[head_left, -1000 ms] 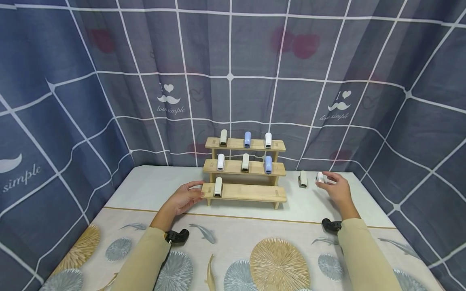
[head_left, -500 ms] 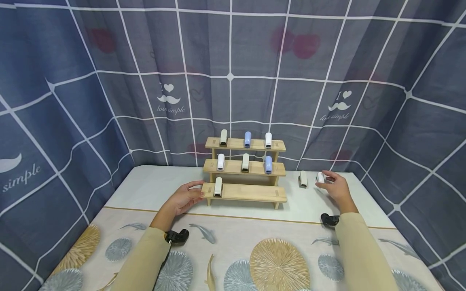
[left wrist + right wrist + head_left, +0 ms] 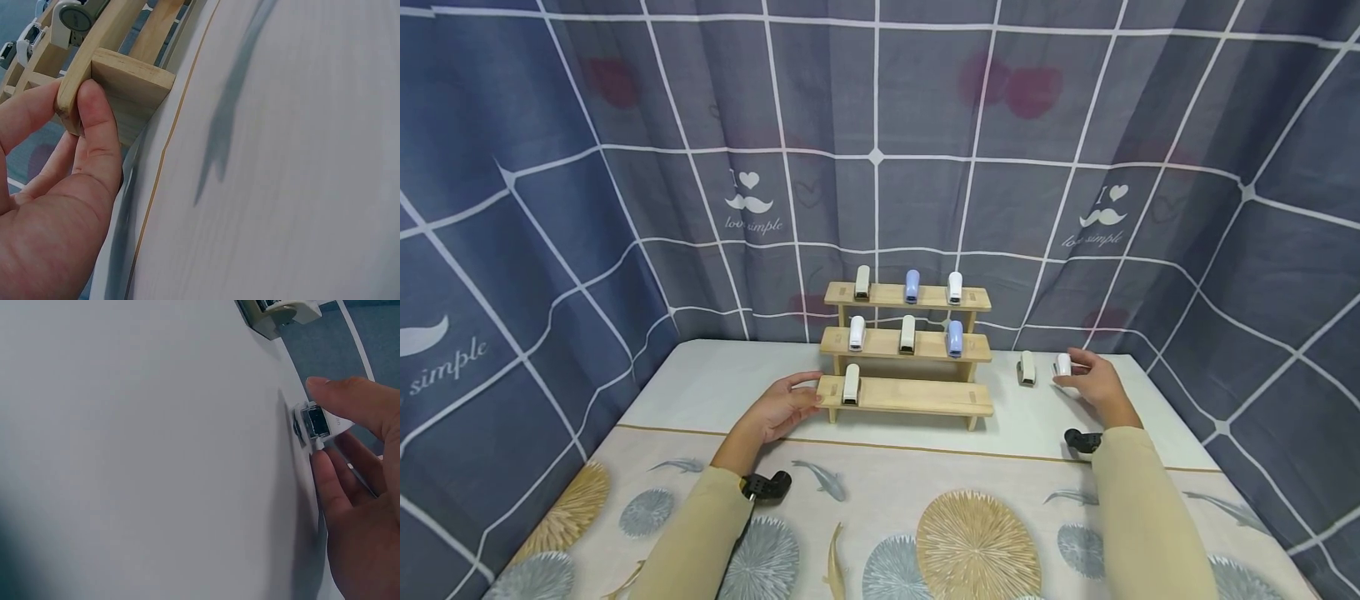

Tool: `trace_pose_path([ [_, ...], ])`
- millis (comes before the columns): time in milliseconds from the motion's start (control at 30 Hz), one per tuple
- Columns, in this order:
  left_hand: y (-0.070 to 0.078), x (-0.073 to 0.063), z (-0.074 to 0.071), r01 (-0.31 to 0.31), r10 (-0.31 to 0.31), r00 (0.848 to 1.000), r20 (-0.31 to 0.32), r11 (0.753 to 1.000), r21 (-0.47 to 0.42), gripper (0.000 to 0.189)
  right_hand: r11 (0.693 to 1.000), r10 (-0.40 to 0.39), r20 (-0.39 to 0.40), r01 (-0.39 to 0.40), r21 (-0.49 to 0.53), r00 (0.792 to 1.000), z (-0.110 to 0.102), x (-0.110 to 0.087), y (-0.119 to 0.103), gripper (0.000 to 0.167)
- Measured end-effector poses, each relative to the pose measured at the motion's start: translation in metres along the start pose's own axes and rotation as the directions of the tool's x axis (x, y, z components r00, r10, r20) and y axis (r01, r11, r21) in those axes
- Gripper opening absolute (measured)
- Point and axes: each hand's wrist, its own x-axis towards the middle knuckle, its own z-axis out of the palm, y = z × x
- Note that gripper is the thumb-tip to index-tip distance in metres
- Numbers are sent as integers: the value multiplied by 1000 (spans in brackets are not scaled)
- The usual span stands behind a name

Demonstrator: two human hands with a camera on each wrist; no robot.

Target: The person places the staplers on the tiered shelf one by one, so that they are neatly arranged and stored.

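A three-tier wooden display stand (image 3: 925, 398) is at the middle of the table. My left hand (image 3: 784, 407) pinches the left end of its lowest board; in the left wrist view the thumb and fingers (image 3: 99, 125) close on the board's edge. On the right, my right hand (image 3: 1097, 385) holds a small white stapler (image 3: 1062, 365) at the table surface. The right wrist view has that stapler (image 3: 320, 421) between thumb and fingers, its dark front end facing the camera. A beige stapler (image 3: 1027, 368) stands just left of it.
Beige, blue and white staplers stand spaced along the top and middle boards, including a blue stapler (image 3: 954, 339). One beige stapler (image 3: 851, 385) is at the lowest board's left. A checked curtain (image 3: 820, 200) surrounds the table's back and sides; a patterned cloth (image 3: 880, 483) covers the front.
Both hands stay almost in place, the left at the board's end and the right at the white stapler. The right forearm has shifted slightly, and the head view has moved a little.
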Motion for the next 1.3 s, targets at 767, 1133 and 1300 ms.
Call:
trace_pose_path([
  [767, 2, -1, -1, 7, -7, 1000, -3, 1000, -3, 65, 995, 94, 37, -93, -21, 995, 0, 12, 3, 87],
  [1133, 1, 0, -1, 9, -9, 1000, 6, 1000, -17, 65, 1000, 24, -4, -24, 15, 1000, 4, 5, 8, 82],
  [1300, 1, 0, -1, 12, -12, 1000, 6, 1000, -19, 65, 1000, 1, -11, -1, 26, 1000, 4, 2, 11, 81],
])
